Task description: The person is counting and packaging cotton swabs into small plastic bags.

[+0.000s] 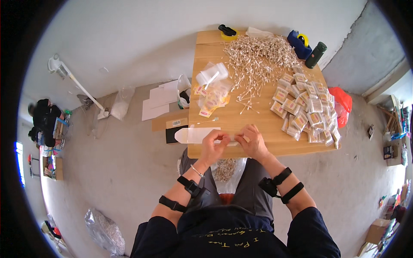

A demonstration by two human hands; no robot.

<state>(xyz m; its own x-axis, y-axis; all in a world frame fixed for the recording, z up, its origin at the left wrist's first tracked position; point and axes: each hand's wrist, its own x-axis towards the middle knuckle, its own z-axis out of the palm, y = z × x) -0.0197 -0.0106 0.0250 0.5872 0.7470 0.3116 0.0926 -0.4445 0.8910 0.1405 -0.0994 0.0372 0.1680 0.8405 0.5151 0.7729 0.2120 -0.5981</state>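
Note:
Near the table's front edge, my left hand (214, 145) and my right hand (253, 142) face each other with fingers pinched. Between them is a small pale plastic packet (232, 140), partly hidden by the fingers. A white paper sheet (198, 135) with a rounded end lies beside my left hand and sticks out past the table's left edge. Several filled clear packets of cotton swabs (297, 105) are heaped to the right of my right hand. Loose cotton swabs (258, 56) form a big pile at the far side, with a few stray ones nearer.
Clear bags (213, 75) and yellow printed cards (211, 105) lie on the table's left. A tape dispenser (299, 44), a dark green bottle (316, 55) and a yellow tape roll (229, 36) line the far edge. Beneath my hands, a bag of swabs (226, 171) sits between my legs.

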